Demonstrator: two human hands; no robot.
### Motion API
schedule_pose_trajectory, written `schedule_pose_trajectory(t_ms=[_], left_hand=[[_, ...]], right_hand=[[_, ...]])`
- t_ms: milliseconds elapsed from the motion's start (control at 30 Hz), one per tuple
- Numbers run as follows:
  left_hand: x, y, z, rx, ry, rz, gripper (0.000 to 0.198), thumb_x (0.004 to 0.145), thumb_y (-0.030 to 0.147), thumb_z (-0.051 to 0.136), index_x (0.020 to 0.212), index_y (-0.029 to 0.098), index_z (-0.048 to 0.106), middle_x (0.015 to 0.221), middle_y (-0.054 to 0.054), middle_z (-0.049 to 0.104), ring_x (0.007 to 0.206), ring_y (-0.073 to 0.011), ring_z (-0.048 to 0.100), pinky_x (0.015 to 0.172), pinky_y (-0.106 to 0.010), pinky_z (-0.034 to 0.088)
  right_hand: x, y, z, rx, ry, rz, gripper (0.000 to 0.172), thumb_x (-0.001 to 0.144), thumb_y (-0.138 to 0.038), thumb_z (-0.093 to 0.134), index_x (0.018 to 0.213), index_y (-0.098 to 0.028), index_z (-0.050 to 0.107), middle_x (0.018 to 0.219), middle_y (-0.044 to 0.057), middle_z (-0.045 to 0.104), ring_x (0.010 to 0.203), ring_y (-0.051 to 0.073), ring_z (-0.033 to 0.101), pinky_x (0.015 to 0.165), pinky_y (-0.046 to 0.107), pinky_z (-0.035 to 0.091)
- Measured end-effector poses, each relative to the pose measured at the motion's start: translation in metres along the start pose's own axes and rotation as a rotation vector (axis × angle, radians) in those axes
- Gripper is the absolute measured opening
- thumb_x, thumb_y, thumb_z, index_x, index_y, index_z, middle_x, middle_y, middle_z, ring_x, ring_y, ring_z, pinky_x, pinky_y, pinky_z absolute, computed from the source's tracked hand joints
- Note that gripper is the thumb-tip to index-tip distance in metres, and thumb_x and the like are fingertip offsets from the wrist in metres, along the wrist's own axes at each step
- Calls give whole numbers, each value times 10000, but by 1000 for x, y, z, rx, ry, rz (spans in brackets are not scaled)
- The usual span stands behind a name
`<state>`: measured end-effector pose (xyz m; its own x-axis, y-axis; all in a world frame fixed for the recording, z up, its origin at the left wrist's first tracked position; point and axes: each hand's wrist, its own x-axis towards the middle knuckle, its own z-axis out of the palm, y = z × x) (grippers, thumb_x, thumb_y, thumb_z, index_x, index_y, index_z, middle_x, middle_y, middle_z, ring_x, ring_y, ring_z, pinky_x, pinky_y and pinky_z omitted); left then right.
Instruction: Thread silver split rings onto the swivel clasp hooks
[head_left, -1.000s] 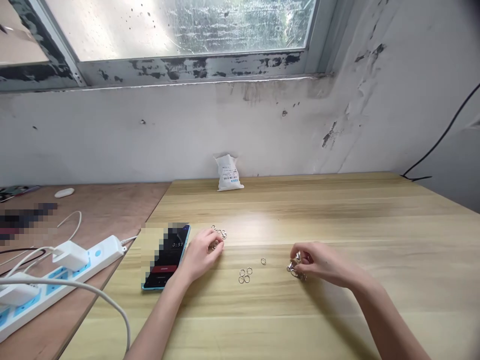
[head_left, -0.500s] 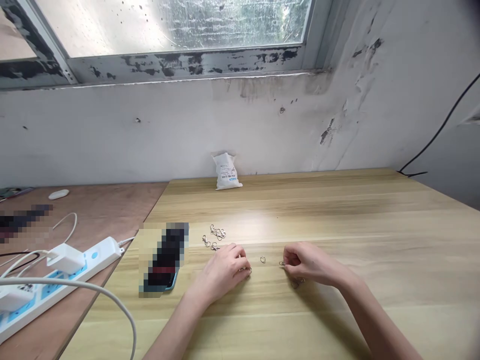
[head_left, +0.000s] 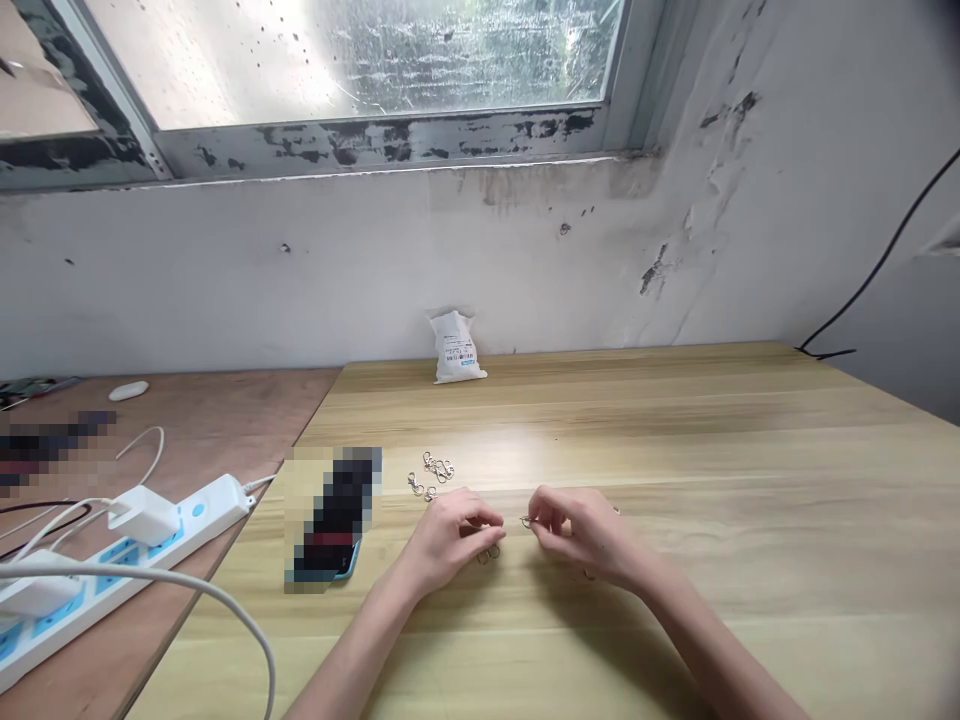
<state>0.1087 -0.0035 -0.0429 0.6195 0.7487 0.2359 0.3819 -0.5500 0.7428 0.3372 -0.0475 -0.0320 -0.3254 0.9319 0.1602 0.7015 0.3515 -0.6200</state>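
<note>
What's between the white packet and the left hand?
In the head view, small metal clasps lie between the white packet and the left hand.

Hands: two | rings: at least three | clasps: several, too small to count | packet, phone, power strip: one each | plugs: two

Stained white wall; patchy grey window frame above; wood-grain table below.

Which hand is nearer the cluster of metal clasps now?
Left: the left hand is just on the near side of the metal clasps, while the right hand is farther off, to their right.
</note>
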Motion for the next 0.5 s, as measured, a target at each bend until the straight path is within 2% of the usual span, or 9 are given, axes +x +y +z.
schedule_pose_trajectory(t_ms=[67, 267, 367, 500], left_hand=[[0, -1, 2, -1, -6, -5, 101, 874, 239, 630, 845, 204, 719, 787, -28, 715, 768, -159, 634, 727, -281, 493], [-1, -3, 5, -161, 45, -167, 101, 844, 257, 634, 857, 174, 691, 829, -37, 718, 747, -154, 673, 682, -264, 548], [0, -3, 4, -224, 51, -182, 147, 850, 281, 635, 920, 175, 707, 870, -55, 738, 795, -173, 700, 720, -288, 572], [-2, -4, 3, -221, 49, -191, 145, 851, 287, 637, 881, 175, 725, 836, -60, 749, 763, -180, 712, 727, -305, 586]], right_hand=[[1, -1, 9, -18, 4, -37, 105, 803, -145, 528, 828, -215, 602, 643, -26, 634, 552, 104, 541, 550, 209, 364], [1, -3, 27, -66, 28, -112, 97, 851, -158, 537, 882, -206, 615, 663, -21, 646, 571, 102, 540, 564, 214, 348], [2, -5, 30, -49, 20, -98, 89, 884, -201, 526, 891, -203, 614, 678, -17, 646, 575, 102, 542, 574, 217, 363], [3, -6, 29, -31, 43, -90, 122, 923, -249, 503, 875, -202, 604, 677, -10, 629, 578, 111, 537, 576, 230, 378]])
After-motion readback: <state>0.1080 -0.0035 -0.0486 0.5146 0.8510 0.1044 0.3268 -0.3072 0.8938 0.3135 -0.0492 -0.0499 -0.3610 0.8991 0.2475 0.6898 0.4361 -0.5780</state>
